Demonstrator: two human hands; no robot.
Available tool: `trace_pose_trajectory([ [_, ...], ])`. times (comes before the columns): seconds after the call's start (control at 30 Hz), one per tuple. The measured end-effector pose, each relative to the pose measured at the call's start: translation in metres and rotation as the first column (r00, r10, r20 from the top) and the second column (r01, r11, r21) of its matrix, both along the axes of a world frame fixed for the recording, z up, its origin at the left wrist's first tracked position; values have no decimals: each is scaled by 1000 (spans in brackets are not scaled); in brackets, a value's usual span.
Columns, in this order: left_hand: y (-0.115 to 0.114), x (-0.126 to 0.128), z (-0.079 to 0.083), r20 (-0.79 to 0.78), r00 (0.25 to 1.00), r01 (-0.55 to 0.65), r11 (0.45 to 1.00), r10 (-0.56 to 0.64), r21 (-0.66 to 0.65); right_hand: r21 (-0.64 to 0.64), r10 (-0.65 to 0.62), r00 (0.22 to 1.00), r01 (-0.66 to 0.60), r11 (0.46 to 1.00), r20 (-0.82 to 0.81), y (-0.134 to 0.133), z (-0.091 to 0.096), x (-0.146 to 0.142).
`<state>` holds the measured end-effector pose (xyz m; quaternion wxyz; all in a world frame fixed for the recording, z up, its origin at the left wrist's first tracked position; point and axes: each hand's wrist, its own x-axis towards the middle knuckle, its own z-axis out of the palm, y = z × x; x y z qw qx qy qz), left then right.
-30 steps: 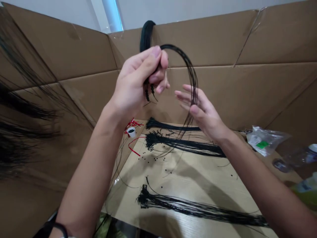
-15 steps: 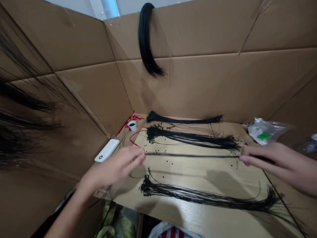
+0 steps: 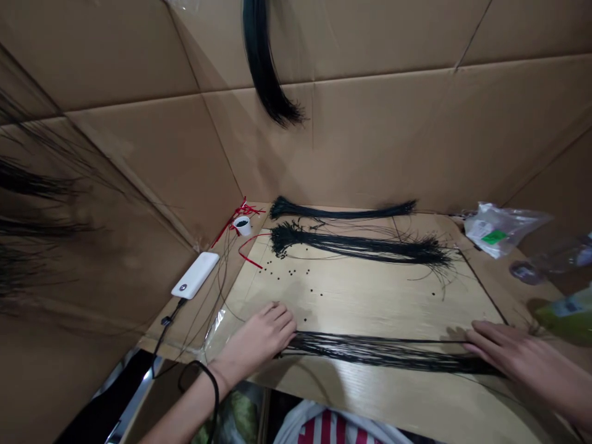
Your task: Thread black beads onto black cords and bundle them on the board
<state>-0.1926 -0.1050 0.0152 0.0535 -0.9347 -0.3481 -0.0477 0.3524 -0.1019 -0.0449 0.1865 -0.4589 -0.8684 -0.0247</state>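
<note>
A bundle of thin black cords (image 3: 379, 351) lies stretched across the near part of the wooden board, between my two hands. My left hand (image 3: 266, 333) is closed over its left end, palm down, hiding the knotted tips. Over the right end, my right hand (image 3: 509, 351) has its fingers bent down around the cords, and the loose ends beneath it are mostly hidden. One straight cord runs along the bundle's far side from hand to hand. Farther back lie a second black cord bundle (image 3: 361, 243) and a third, tighter bundle (image 3: 342, 211).
Small black beads (image 3: 291, 272) dot the wooden board (image 3: 370, 302). A white cup (image 3: 242, 226) of black bits stands by red ribbon (image 3: 250, 259). At left is a white power bank (image 3: 197, 274); at right, a plastic bag (image 3: 504, 228) and bottle (image 3: 555, 259). Cardboard walls (image 3: 393, 135) surround everything.
Both hands have come down from above the board, lowering the taut black cord onto the near bundle. The view has tilted downward.
</note>
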Motion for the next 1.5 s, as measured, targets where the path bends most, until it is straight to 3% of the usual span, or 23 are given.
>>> trace_pose_trajectory([
  [0.1,-3,10,-13,-19,1000,-20,999,19,-50,35,121,987,-125,992,102,-10,-37,18],
  [0.17,-7,11,-11,43,997,-63,988,70,-145,34,114,986,-119,992,124,-16,-46,20],
  [0.23,-12,7,-4,133,982,-100,967,134,-236,4,75,992,-76,997,105,-21,-42,12],
  [0.33,-18,0,5,198,955,-164,949,222,-270,-25,36,997,-35,999,70,-30,-18,-14],
  [0.43,-24,3,2,181,954,-192,952,238,-238,-68,60,998,-58,996,27,-37,5,-53],
  [0.53,-30,21,-10,171,966,-166,971,196,-174,-116,78,996,-81,990,-32,-40,11,-94],
  [0.63,-34,44,-27,217,972,-63,991,88,-121,-127,120,991,-126,984,-53,-40,2,-123],
  [0.73,-32,58,-43,231,973,25,999,-15,-39,-108,155,987,-159,981,-46,-39,-12,-134],
  [0.93,-27,47,-56,201,978,38,998,-48,53,-50,182,983,-183,982,-39,-39,-31,-129],
  [1.1,-30,41,-51,200,979,-37,999,33,16,-97,149,989,-150,984,-20,-44,-44,-126],
  [1.27,-36,26,-30,303,942,-138,989,147,-48,-56,190,982,-189,980,14,-41,-47,-117],
  [1.43,-50,-10,-11,397,834,-381,920,383,-88,-58,175,983,-178,982,-47,-37,-28,-119],
  [1.5,-56,-18,-9,411,808,-403,904,423,-138,-59,161,983,-167,984,-87,-36,-16,-127],
])
